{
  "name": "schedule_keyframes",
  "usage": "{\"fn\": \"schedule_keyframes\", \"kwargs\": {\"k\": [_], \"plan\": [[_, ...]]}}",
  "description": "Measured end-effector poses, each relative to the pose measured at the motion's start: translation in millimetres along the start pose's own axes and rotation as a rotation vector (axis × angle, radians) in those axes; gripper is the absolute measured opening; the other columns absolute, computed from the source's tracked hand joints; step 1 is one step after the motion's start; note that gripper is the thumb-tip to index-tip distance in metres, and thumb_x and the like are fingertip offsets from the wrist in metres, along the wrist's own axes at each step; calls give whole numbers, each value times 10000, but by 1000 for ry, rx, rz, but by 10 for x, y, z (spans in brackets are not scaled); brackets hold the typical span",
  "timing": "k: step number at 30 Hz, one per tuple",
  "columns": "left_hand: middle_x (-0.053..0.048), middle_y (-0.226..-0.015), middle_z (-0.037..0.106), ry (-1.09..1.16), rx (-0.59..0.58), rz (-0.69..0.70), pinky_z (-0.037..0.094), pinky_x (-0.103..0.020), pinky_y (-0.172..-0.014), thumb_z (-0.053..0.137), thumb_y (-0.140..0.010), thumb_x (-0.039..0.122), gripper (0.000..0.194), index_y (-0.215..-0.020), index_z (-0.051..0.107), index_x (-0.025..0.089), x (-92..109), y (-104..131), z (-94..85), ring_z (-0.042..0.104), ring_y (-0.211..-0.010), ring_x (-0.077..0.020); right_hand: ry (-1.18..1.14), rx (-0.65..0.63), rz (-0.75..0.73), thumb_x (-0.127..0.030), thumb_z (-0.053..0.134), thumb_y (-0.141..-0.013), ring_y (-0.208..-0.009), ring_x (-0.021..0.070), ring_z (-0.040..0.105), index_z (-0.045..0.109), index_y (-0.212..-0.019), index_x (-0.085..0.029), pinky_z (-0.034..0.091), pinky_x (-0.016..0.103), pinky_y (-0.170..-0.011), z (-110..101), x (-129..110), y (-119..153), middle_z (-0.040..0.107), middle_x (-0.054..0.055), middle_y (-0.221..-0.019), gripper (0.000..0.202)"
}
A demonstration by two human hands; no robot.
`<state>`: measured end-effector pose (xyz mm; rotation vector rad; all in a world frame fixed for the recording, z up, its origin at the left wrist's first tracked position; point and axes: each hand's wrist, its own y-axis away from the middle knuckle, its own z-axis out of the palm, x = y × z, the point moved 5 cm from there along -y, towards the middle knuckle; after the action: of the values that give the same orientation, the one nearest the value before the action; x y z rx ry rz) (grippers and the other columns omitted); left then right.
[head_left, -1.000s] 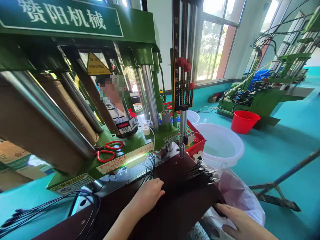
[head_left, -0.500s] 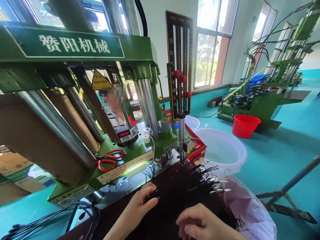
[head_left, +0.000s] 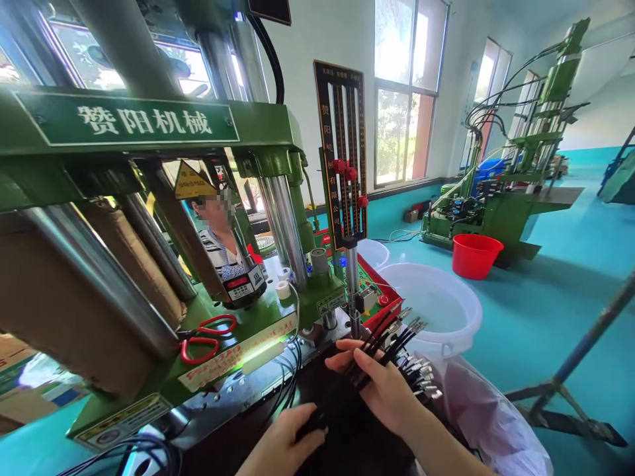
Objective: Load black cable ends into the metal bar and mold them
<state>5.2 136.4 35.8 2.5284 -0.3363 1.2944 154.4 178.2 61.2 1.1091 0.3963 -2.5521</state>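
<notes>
My right hand [head_left: 389, 393] grips one gathered cable bunch [head_left: 395, 345]; my left hand [head_left: 285, 439] curls nearby, its grip I can't tell; other metal-tipped cables [head_left: 424, 378] remain ungathered

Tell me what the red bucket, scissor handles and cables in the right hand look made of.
Red bucket: likely plastic; smooth, evenly coloured wall.
Scissor handles: probably plastic; smooth, solid red loops.
Cables: black rubber or plastic jacket, can't tell which; silvery, shiny tips suggest metal.

Thin black cables [head_left: 395, 342] with silver metal tips slant in a raised bunch over the dark counter [head_left: 238, 430]; more lie by its right edge.
</notes>
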Motion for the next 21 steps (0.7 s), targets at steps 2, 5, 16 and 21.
{"fn": "schedule_keyframes", "kwargs": {"k": [2, 5, 16, 21], "plan": [[8, -733, 611, 61, -36, 24, 408, -244, -656, 524, -740, 318, 172, -769, 600, 166, 188, -95, 33, 521, -709, -148, 61, -38, 13, -313, 567, -820, -902, 207, 589, 637, -1000, -139, 432, 339, -801, 30, -16, 12, 694, 93, -881, 260], [2, -662, 586, 266, -100, 65, 415, -230, -542, 459, -771, 314, 201, -762, 563, 142, 496, -278, 98, 522, -561, -109, 106, -69, 14, -320, 596, -790, -695, 178, 612, 636, -998, -157, 468, 272, -546, 48, -30, 27, 673, 86, -922, 267], [-12, -605, 606, 448, -54, -9, 358, -184, -387, 431, -781, 422, 298, -769, 509, 135, 549, -502, 199, 510, -414, -78, 82, 219, -136, -236, 670, -704, -546, 138, 527, 581, -686, -163, 413, 267, -547, -280, -216, 23, 575, -21, -575, 116], [-21, -612, 615, 433, -48, -27, 362, -184, -391, 424, -777, 462, 332, -719, 485, 141, 533, -535, 203, 520, -422, -80, 9, 339, -234, -206, 685, -689, -588, 122, 506, 592, -670, -178, 398, 243, -600, -447, -241, 4, 589, -27, -597, 99]]}}
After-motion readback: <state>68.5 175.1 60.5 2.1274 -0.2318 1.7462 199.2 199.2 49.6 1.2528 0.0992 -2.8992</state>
